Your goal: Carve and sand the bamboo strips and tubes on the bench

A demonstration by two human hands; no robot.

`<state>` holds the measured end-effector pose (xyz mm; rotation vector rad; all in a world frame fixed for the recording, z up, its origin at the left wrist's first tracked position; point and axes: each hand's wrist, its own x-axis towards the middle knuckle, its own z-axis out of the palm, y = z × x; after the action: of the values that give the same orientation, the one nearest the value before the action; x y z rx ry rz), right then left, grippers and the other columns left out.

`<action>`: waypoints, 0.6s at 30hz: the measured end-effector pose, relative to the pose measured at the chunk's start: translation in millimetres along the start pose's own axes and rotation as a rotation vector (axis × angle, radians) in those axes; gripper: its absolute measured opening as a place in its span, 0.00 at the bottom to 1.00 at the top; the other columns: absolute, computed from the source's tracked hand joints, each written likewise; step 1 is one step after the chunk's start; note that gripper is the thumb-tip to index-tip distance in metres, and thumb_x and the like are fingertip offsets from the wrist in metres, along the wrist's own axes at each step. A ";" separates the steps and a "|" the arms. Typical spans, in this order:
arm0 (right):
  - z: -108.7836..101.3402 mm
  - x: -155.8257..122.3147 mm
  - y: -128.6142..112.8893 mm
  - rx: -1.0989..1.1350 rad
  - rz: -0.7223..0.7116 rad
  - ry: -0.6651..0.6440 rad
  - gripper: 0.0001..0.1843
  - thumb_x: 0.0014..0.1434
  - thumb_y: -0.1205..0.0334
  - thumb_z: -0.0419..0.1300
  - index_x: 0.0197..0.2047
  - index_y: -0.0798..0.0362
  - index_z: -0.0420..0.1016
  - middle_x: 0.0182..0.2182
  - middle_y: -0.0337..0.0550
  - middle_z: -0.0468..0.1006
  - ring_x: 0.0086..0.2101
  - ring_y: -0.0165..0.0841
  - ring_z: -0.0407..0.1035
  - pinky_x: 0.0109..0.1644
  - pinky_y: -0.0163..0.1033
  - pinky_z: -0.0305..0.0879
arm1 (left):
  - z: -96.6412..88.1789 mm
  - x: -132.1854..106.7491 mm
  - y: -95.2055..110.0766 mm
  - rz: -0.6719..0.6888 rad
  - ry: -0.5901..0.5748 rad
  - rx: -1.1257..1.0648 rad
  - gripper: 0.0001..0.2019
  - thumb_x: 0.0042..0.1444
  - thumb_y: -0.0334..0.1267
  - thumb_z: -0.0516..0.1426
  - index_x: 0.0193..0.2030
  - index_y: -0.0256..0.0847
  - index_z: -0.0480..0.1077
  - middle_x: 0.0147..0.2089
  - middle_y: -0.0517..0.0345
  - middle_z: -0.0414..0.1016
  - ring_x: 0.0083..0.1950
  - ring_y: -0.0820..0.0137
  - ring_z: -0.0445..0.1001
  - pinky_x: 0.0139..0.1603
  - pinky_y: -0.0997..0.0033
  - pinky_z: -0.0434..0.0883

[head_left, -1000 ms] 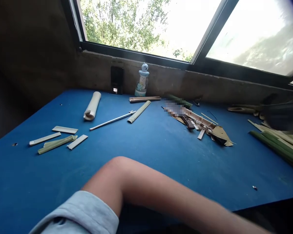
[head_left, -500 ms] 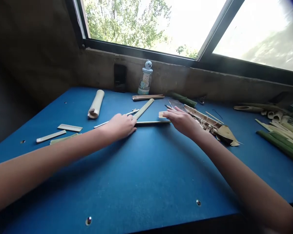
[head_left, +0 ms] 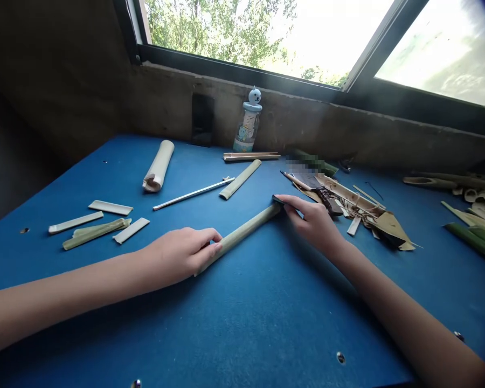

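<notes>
Holding a green bamboo length (head_left: 242,235) between both hands on the blue surface (head_left: 242,328)

At far left, on the surface, lie pale bamboo strips (head_left: 76,222), a flat bamboo slip (head_left: 110,207), a green-skinned strip (head_left: 97,234) and a short white slat (head_left: 131,230). Beyond them a curled bamboo tube (head_left: 158,166) lies on its side, near a thin white stick (head_left: 194,194). A black rectangular object (head_left: 202,119) stands against the concrete sill (head_left: 307,121) under the window (head_left: 226,32), beside an upright bottle with a round figure cap (head_left: 248,121).

The left hand (head_left: 181,256) has a curled, closed grip over the lower end of the bamboo length, which lies slanted on the surface. The right hand (head_left: 311,223) holds a narrower grip, its fingertips (head_left: 286,201) at the upper end. A bamboo slat (head_left: 240,179) lies just beyond the length, apart from it.

Right of the hands, a knife with a dark handle (head_left: 327,200), partly blurred, sits among split bamboo scraps (head_left: 359,207). At far right lie cut bamboo rings (head_left: 483,200) and long green bamboo pieces (head_left: 475,242).
</notes>
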<state>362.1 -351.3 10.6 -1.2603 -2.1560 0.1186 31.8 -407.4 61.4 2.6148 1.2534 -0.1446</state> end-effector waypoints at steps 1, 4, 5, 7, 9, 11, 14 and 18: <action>3.1 -1.1 -3.1 0.022 0.006 -0.018 0.20 0.73 0.65 0.55 0.61 0.50 0.83 0.54 0.46 0.88 0.53 0.46 0.84 0.59 0.51 0.82 | 2.0 0.5 -1.2 0.003 0.018 0.025 0.18 0.80 0.44 0.44 0.55 0.49 0.76 0.35 0.65 0.84 0.32 0.71 0.82 0.26 0.77 0.64; 13.7 -4.8 -9.6 0.090 0.009 -0.072 0.20 0.72 0.65 0.55 0.59 0.49 0.85 0.57 0.45 0.86 0.59 0.46 0.81 0.66 0.52 0.77 | 14.6 -3.8 -2.7 0.010 0.120 0.168 0.21 0.79 0.43 0.42 0.54 0.42 0.76 0.35 0.55 0.83 0.28 0.66 0.78 0.24 0.70 0.52; 17.0 -6.0 -10.7 0.111 0.009 -0.087 0.20 0.72 0.64 0.56 0.60 0.49 0.85 0.59 0.45 0.85 0.61 0.47 0.78 0.69 0.53 0.75 | 19.5 -7.4 -2.2 0.020 0.158 0.214 0.23 0.79 0.43 0.41 0.53 0.40 0.76 0.35 0.52 0.82 0.27 0.65 0.77 0.25 0.69 0.49; 21.7 -7.3 -10.1 0.150 0.013 -0.111 0.20 0.73 0.63 0.56 0.61 0.49 0.84 0.62 0.47 0.82 0.65 0.47 0.74 0.73 0.55 0.69 | 28.0 -16.5 0.6 0.066 0.221 0.274 0.26 0.79 0.45 0.38 0.50 0.39 0.76 0.33 0.52 0.80 0.25 0.64 0.76 0.25 0.67 0.47; 22.8 -6.2 -4.8 0.192 0.023 -0.128 0.20 0.73 0.61 0.57 0.62 0.50 0.84 0.64 0.49 0.80 0.67 0.48 0.71 0.76 0.56 0.66 | 34.0 -26.1 5.5 0.157 0.273 0.306 0.25 0.79 0.46 0.39 0.47 0.40 0.76 0.29 0.55 0.77 0.22 0.63 0.74 0.23 0.66 0.49; 20.6 -2.1 4.5 0.246 0.031 -0.149 0.19 0.72 0.59 0.59 0.61 0.48 0.85 0.63 0.47 0.81 0.67 0.47 0.71 0.76 0.56 0.65 | 38.8 -33.3 10.6 0.267 0.331 0.340 0.22 0.78 0.41 0.41 0.50 0.38 0.75 0.28 0.56 0.76 0.21 0.63 0.73 0.21 0.64 0.54; 15.7 5.9 14.0 0.332 0.041 -0.194 0.16 0.71 0.56 0.63 0.57 0.44 0.87 0.59 0.43 0.84 0.65 0.47 0.73 0.73 0.56 0.69 | 47.0 -36.8 14.4 0.365 0.411 0.360 0.18 0.77 0.33 0.43 0.56 0.32 0.74 0.30 0.58 0.78 0.20 0.65 0.74 0.19 0.63 0.62; 19.4 5.6 -8.7 0.389 -0.002 -0.272 0.14 0.71 0.54 0.65 0.55 0.42 0.88 0.57 0.42 0.86 0.65 0.45 0.74 0.74 0.55 0.68 | 57.8 -33.9 12.5 0.335 0.488 0.286 0.21 0.78 0.34 0.40 0.53 0.35 0.74 0.29 0.62 0.77 0.21 0.67 0.76 0.18 0.63 0.66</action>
<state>342.8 -347.0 1.0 -1.0613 -2.2153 0.7098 21.1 -455.3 14.0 3.1931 0.9461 0.4280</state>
